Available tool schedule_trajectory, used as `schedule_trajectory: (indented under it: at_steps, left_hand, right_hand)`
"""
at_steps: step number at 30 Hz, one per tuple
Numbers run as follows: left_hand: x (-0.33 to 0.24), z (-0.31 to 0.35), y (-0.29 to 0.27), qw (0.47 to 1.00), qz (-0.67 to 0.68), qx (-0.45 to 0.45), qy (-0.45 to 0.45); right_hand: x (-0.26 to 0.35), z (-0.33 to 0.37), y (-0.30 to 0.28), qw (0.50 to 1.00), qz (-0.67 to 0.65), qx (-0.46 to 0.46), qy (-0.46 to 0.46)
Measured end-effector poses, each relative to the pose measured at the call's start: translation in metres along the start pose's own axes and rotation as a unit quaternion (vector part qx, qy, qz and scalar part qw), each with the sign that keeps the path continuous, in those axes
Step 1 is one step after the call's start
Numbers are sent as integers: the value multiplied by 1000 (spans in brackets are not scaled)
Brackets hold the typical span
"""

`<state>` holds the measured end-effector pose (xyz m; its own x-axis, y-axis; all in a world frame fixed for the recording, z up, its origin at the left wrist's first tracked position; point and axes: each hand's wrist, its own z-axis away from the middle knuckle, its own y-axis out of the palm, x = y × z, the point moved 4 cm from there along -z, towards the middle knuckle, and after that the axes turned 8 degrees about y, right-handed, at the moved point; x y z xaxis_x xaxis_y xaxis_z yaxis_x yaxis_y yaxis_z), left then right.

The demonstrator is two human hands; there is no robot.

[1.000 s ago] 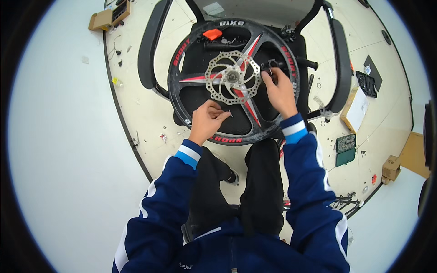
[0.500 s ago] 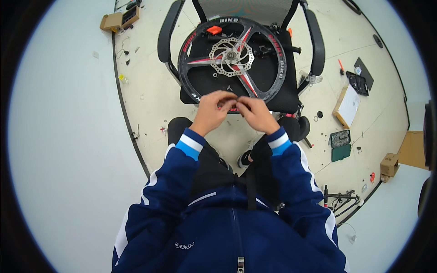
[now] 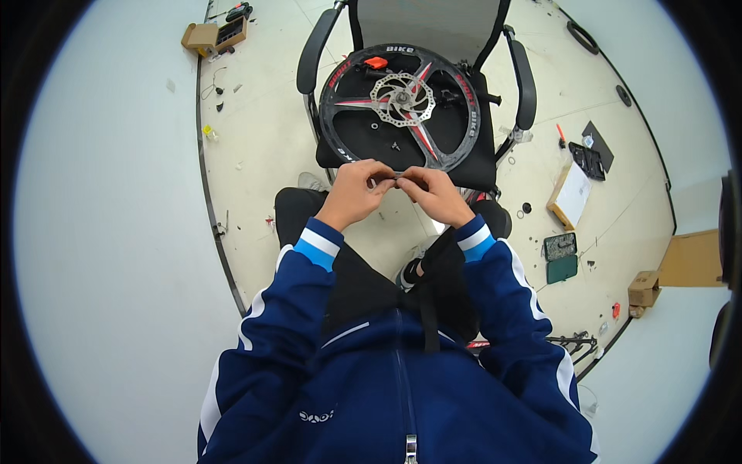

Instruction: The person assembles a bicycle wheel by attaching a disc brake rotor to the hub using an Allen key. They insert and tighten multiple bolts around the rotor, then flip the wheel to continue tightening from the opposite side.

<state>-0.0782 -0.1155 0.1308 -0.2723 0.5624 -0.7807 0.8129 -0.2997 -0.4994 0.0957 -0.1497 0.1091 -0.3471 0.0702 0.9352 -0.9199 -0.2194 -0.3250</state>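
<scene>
My left hand [image 3: 357,191] and my right hand [image 3: 435,193] meet fingertip to fingertip over the near edge of a bicycle wheel [image 3: 335,132]. Both are closed in a pinch on something small and dark, too small to name. The wheel is black with three red-and-white spokes and lies flat on the seat of an office chair [image 3: 485,139]. A silver disc brake rotor [image 3: 380,110] sits at its hub. Between the spokes, on the seat, lie a small metal ring [image 3: 374,125] and a small metal part [image 3: 396,146].
An orange item [image 3: 376,63] rests by the wheel's far rim. Right of the chair, the floor holds a black tool case [image 3: 587,161], a white-topped box [image 3: 570,195] and an open green case [image 3: 561,269]. Cardboard boxes [image 3: 643,288] stand by the right wall; an open carton [image 3: 200,36] is at far left.
The whole view has shifted, with the chair and wheel now slightly lower and to the right. My hands stay pinched together, their fingertips in nearly the same place.
</scene>
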Motion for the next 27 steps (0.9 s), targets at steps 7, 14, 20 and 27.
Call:
schedule_trajectory:
  at_steps: [7, 14, 20, 27]
  left_hand:
    - [0, 8, -24, 999, 8, -33, 8]
    - [9, -4, 0, 998, 24, 6, 63]
    - [35, -35, 21, 996, 50, 27, 63]
    - [77, -102, 30, 996, 69, 11, 55]
  right_hand:
    - [3, 7, -8, 998, 28, -37, 36]
    - [-33, 15, -28, 994, -37, -84, 60]
    - [-18, -3, -27, 993, 104, -53, 21]
    - [-39, -63, -51, 989, 98, -106, 31]
